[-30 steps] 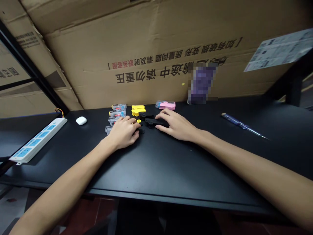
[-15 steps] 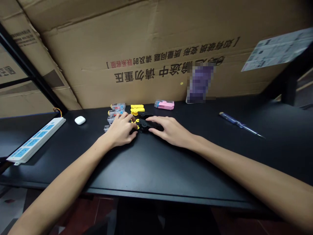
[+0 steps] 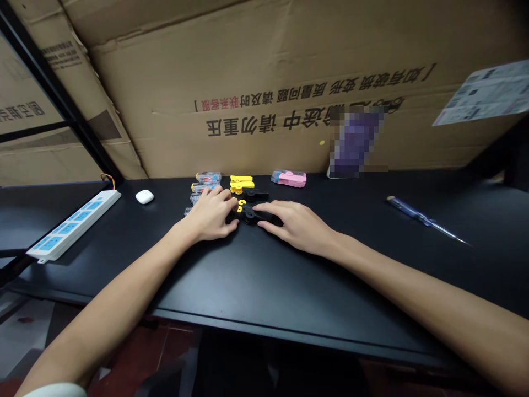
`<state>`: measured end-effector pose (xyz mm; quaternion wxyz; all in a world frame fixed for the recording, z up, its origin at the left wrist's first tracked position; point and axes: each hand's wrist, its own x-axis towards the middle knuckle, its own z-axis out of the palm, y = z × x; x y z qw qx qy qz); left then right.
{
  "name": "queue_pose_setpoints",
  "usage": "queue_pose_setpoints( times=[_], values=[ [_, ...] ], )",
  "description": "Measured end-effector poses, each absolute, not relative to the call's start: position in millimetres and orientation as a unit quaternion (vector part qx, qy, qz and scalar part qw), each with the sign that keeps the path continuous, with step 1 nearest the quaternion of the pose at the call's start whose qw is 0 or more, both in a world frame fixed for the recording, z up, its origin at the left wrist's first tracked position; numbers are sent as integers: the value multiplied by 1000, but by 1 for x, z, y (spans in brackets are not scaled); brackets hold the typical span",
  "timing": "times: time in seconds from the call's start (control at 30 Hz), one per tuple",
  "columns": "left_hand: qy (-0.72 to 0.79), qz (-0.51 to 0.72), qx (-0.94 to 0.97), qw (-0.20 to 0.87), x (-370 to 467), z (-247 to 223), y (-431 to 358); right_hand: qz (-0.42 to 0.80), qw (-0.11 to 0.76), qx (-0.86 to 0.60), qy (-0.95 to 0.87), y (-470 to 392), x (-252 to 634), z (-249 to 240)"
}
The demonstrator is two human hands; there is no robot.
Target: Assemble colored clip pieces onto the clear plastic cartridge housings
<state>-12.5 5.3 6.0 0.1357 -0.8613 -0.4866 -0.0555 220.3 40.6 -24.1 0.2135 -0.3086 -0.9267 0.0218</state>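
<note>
The black piece is held low at the desk, between the two hands, with its right end pinched by the thumb and fingers of the right hand. Beside its left end, the fingers of the left hand are bent, with the thumb set a little apart from them; whether anything small is gripped there cannot be told, since the fingertips are partly turned away and the parts are dark.

By its look, the piece may be taken for moulded plastic: light, stiff, fairly smooth, and not easily harmed by a firm pinch. It is best gripped along the long, narrow body, as is done here, so that the rounded left end is left free. The small yellow bits just behind that end would be more easily lost than broken, and fingertips would be needed for them. A second black piece is laid farther back, near the yellow pieces.

On the cardboard behind, Chinese characters are printed upside down: 请勿重压 ("do not press heavily") can be made out in the large line, and 质量问题 ("quality problem") in the smaller one, where 联系客服 ("contact customer service") is printed in red. The white label at the right is too blurred to be read.
</note>
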Motion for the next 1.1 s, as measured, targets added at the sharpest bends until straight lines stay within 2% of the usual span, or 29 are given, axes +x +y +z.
queue_pose_setpoints(
  times=[0.33, 0.6, 0.77, 0.97, 1.1],
  values=[
    [-468, -37, -872, 138, -6, 4, 2, -65, 153, -300, -939, 32, 223, -8],
    [-462, -37, -871, 161, -5, 3, 3, -5, 245, -312, -918, 37, 228, -19],
    [-473, -120, -858, 161, -6, 4, 5, 5, 232, -303, -924, 37, 228, -20],
    [-385, -205, -895, 91, -5, 2, 5, 2, 212, -294, -932, 36, 228, -20],
    [-404, -249, -878, 61, -1, -4, 6, -2, 209, -287, -935, 36, 227, -22]
  ],
)
